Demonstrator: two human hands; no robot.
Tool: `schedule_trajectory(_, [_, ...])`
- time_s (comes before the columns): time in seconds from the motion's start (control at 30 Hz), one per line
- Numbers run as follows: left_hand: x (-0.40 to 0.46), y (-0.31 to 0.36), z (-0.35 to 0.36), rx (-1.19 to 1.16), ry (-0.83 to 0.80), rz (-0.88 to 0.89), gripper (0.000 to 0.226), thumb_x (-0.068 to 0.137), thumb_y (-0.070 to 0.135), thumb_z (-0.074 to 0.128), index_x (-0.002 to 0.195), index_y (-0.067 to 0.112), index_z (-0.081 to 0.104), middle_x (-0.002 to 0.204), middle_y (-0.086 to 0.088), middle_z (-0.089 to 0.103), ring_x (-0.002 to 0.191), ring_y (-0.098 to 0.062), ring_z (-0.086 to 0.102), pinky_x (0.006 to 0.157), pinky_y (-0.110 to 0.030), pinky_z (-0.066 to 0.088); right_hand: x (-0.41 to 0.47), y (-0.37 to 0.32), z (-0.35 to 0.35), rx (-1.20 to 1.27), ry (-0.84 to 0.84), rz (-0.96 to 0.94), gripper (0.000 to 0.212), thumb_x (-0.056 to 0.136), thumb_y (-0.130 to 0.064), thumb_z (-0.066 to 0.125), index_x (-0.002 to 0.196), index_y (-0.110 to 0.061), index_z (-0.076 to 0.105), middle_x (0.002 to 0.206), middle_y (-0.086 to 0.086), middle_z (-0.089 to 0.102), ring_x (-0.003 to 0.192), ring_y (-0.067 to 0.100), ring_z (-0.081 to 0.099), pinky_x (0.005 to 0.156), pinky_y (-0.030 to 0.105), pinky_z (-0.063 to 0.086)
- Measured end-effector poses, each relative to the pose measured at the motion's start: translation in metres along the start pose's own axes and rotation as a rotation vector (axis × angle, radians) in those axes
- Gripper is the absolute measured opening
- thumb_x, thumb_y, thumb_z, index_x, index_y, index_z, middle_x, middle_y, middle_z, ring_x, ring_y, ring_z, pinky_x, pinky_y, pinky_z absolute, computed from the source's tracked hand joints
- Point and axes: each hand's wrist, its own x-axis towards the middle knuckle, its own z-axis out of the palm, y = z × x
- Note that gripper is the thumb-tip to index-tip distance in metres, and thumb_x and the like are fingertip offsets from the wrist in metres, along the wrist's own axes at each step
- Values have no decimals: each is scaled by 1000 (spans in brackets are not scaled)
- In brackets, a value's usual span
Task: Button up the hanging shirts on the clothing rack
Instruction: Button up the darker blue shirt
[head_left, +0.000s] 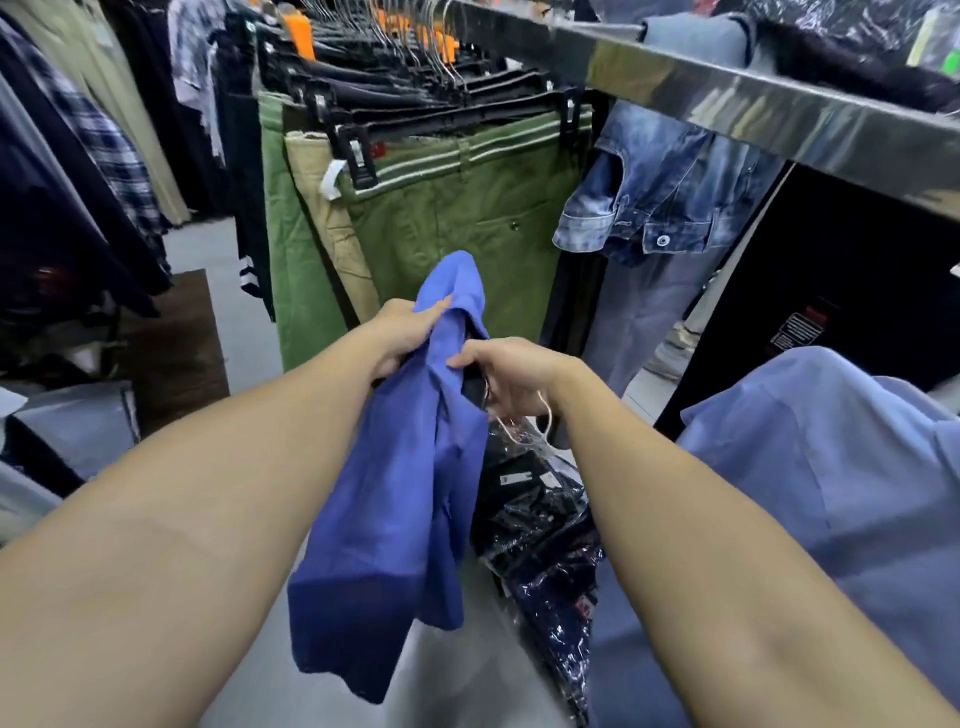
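Blue shirt (395, 499): nearest of all, held out in mid-air between both arms, below the rack rail, its body drooping in a loose bundle. Soft, light cloth by the look of it, nothing stiff or breakable; likely to slump and twist, so the collar and front edges are the places to take it.
Left hand (402, 332): fingers curled, grasping a bunch of cloth near the shirt's top.
Right hand (511, 376): clenched round the opposite fold, with a pale hanger hook (543, 421) looping out beneath the palm.
Buttons: can't make any out, the front is folded in on itself.
Wrapped packs (545, 545): dark, shiny plastic, piled just under the right wrist; cloth could snag there.
Pale blue garment (810, 467): close on the right.
Green trousers (452, 223): hanging right behind the shirt, crowding the working room.
Denim jacket (660, 192): dangling beside them.
Rack rail (727, 98): bright bar overhead, top right.
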Motion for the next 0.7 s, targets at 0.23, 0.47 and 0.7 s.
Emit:
schedule_trajectory(0.23, [-35, 47, -56, 268, -84, 103, 51, 86, 59, 64, 105, 13, 68, 108, -1, 69, 86, -14, 58, 61, -23, 37, -7, -48, 25, 403, 290, -152, 23, 96, -9, 50, 74, -7, 53, 54, 3, 60, 42, 10, 59, 57, 28, 58])
schedule_trajectory(0.47, [-74, 69, -73, 892, 48, 421, 39, 84, 44, 73, 83, 13, 49, 82, 1, 52, 80, -24, 48, 66, -33, 39, -15, -104, 46, 611, 351, -269, 22, 99, -17, 56, 90, 3, 58, 86, 15, 61, 80, 26, 62, 47, 26, 58])
schedule_trajectory(0.7, [-66, 97, -64, 813, 335, 696, 41, 95, 38, 57, 67, 22, 31, 68, 9, 41, 77, -29, 45, 65, -39, 35, -39, -116, 31, 405, 413, -310, 62, 96, -57, 52, 102, 4, 60, 88, 14, 66, 67, 19, 66, 49, 24, 57])
